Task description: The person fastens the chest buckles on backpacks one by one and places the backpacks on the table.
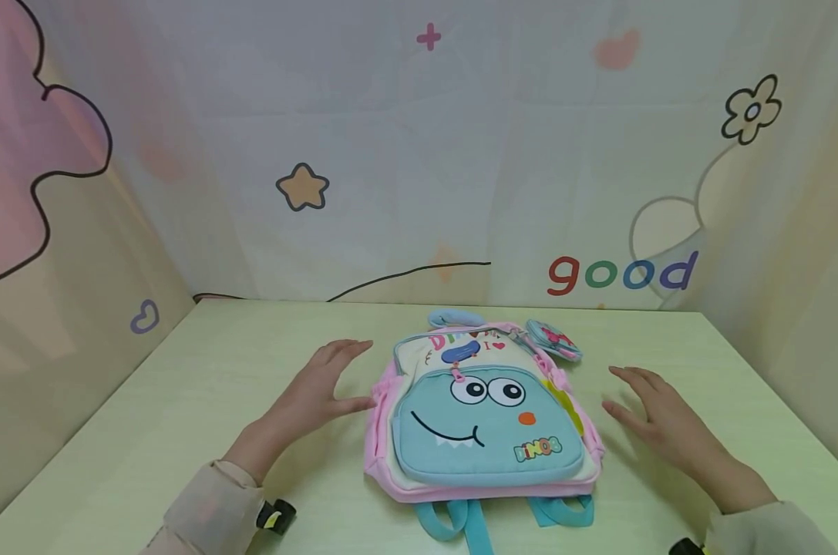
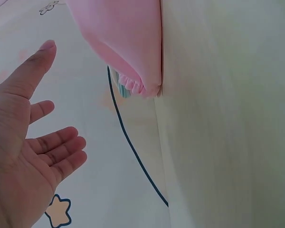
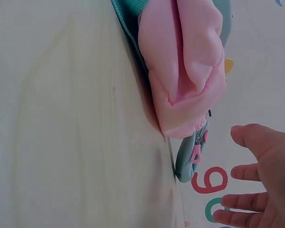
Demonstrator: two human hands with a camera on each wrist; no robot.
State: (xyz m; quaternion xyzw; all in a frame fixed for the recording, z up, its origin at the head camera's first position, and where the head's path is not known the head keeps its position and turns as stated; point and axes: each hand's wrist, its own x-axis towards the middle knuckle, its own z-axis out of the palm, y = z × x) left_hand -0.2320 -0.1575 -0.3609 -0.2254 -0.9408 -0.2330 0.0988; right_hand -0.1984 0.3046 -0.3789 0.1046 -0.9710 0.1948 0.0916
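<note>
A child's backpack (image 1: 488, 424) lies on its back on the table, with pink sides, a white top and a light blue front pocket bearing a cartoon dinosaur face. My left hand (image 1: 318, 389) is just left of it, fingers spread and thumb tip close to the pink side. To the right, apart from the bag, my right hand (image 1: 657, 416) hovers with fingers loosely extended and holds nothing. A small blue zippered pouch (image 1: 554, 341) sits by the bag's upper right corner. In both wrist views the pink side of the bag (image 2: 128, 38) shows beyond the hand.
Teal straps (image 1: 477, 528) stick out from the bag's lower edge toward me. The pale table (image 1: 287, 331) ends at a printed cloth backdrop (image 1: 391, 154) that rises behind and on both sides. A black wrist device (image 1: 276, 516) is at my left sleeve.
</note>
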